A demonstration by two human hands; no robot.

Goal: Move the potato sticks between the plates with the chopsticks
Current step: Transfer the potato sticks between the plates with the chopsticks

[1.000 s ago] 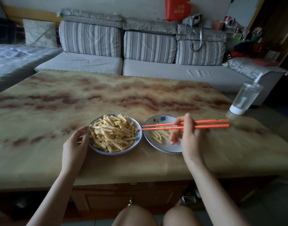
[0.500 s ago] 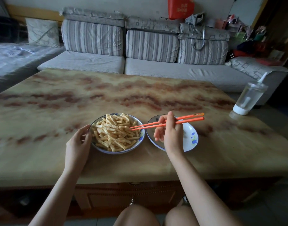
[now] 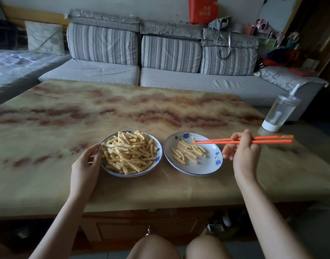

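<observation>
Head cam: the right hand (image 3: 242, 151) pinches the orange chopsticks (image 3: 216, 141) partway along. Their tips are almost together, hovering over the right plate (image 3: 203, 165), which has a small scatter of potato sticks (image 3: 188, 151). The left hand (image 3: 85, 163) curls around the rim of the left plate (image 3: 159, 159) with its heap of sticks (image 3: 129, 153) — both plates side by side on the marble table (image 3: 123, 109).
</observation>
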